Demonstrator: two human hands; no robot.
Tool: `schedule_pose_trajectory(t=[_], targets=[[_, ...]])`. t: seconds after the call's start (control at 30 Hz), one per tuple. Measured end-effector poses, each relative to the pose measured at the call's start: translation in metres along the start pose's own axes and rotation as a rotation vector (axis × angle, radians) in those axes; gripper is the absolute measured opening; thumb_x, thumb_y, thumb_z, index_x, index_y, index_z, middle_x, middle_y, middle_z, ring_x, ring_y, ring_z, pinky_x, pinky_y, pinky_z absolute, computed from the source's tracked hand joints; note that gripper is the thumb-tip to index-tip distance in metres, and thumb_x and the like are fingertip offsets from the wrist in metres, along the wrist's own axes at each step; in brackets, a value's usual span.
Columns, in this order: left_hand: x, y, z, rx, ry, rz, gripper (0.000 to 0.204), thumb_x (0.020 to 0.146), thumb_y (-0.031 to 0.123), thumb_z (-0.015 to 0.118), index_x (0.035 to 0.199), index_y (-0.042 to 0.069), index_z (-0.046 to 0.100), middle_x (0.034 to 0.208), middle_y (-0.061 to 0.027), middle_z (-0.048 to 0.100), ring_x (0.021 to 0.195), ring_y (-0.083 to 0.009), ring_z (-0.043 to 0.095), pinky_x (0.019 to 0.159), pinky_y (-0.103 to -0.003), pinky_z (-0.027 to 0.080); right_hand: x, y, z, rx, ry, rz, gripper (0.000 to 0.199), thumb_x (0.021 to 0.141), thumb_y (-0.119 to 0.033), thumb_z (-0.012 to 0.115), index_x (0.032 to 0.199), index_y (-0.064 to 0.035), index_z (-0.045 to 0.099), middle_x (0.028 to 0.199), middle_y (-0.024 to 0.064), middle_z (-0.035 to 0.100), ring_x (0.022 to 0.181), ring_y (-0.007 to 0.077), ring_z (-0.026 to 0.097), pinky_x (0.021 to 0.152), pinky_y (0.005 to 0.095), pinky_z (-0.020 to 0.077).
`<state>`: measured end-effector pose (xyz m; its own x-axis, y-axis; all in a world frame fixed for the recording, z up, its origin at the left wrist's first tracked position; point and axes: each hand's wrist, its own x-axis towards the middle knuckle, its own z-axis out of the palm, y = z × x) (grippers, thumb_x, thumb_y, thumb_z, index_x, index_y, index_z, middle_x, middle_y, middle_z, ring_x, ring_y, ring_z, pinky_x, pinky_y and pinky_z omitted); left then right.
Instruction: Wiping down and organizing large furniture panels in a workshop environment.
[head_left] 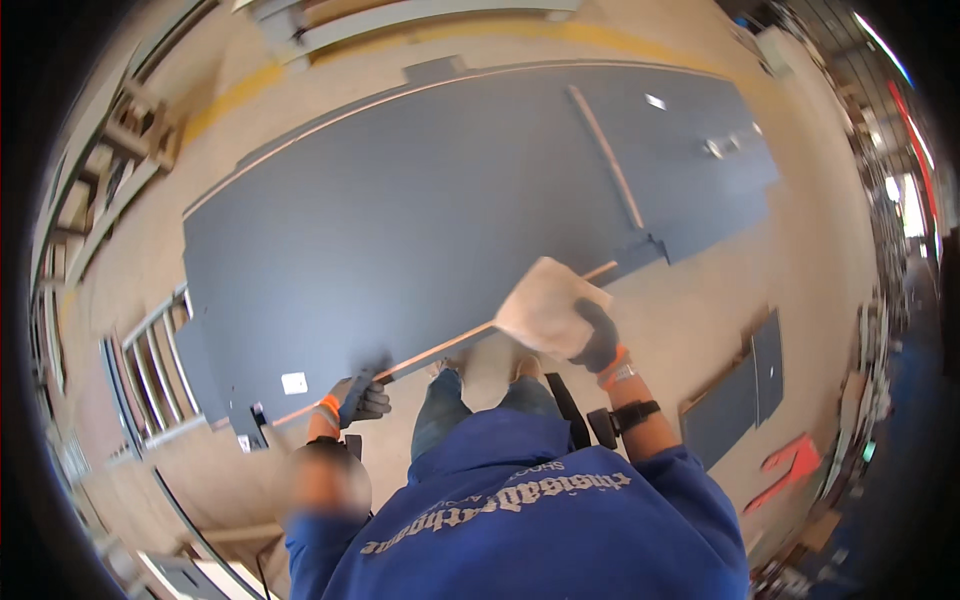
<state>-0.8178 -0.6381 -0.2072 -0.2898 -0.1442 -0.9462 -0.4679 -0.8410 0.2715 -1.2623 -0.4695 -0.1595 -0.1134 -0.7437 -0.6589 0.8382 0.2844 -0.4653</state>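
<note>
A large dark grey panel lies flat in front of me, its pale wooden near edge running from lower left to upper right. My left hand, in a dark glove with an orange cuff, is closed on that near edge toward the panel's left corner, around a small dark blue object I cannot make out. My right hand, gloved the same way, grips a beige cloth that rests on the edge further right. My knees and blue top fill the lower middle.
A thin wooden strip lies on the panel's far right part, near small pale items. Smaller grey offcuts and a red object lie on the floor at right. A metal rack stands at left.
</note>
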Motion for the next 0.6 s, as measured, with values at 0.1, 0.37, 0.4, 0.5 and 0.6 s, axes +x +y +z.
schedule_pose_trajectory(t=[0.1,0.37,0.4,0.5,0.6], targets=[[0.004,0.042,0.042,0.034,0.029,0.231,0.057,0.090,0.056,0.055,0.115,0.004,0.056,0.099,-0.0119,0.067,0.087,-0.0227,0.068,0.079,-0.037,0.055,-0.028,-0.019,0.015,0.126,-0.105,-0.102,0.055,0.092,-0.030,0.060,0.135,-0.0003,0.043,0.125,0.0133,0.056,0.112,0.0257,0.056,0.095,0.0387,0.0492],[0.083,0.139,0.287,0.514,-0.115,0.542,0.043,0.091,0.043,0.059,0.110,0.005,0.061,0.094,-0.0052,0.065,0.082,-0.0149,0.062,0.074,-0.029,0.052,-0.172,-0.071,-0.165,0.275,0.092,-0.384,0.057,0.092,-0.031,0.057,0.137,0.0010,0.042,0.128,0.0168,0.057,0.111,0.0296,0.059,0.092,0.0392,0.0515],[0.107,0.147,0.312,0.594,-0.115,0.565,0.040,0.092,0.040,0.059,0.109,0.005,0.061,0.092,-0.0049,0.065,0.081,-0.0145,0.062,0.073,-0.029,0.051,-0.190,-0.072,-0.188,-0.075,0.237,-0.570,0.056,0.092,-0.032,0.057,0.137,0.0001,0.043,0.128,0.0160,0.057,0.112,0.0295,0.059,0.093,0.0404,0.0512],[0.127,0.160,0.434,0.612,-0.225,0.570,0.037,0.090,0.035,0.060,0.106,0.002,0.064,0.083,-0.0079,0.069,0.073,-0.0168,0.064,0.071,-0.030,0.052,-0.245,-0.075,-0.253,0.459,0.096,-0.673,0.057,0.092,-0.030,0.056,0.139,-0.0003,0.040,0.134,0.0179,0.052,0.119,0.0331,0.054,0.100,0.0477,0.0453],[0.135,0.168,0.541,0.749,-0.261,0.741,0.050,0.086,0.042,0.068,0.113,0.001,0.063,0.098,-0.0087,0.068,0.088,-0.0163,0.063,0.075,-0.030,0.051,-0.294,-0.067,-0.308,0.610,0.065,-0.834,0.058,0.093,-0.032,0.054,0.139,-0.0005,0.039,0.138,0.0190,0.048,0.123,0.0348,0.051,0.105,0.0513,0.0408]])
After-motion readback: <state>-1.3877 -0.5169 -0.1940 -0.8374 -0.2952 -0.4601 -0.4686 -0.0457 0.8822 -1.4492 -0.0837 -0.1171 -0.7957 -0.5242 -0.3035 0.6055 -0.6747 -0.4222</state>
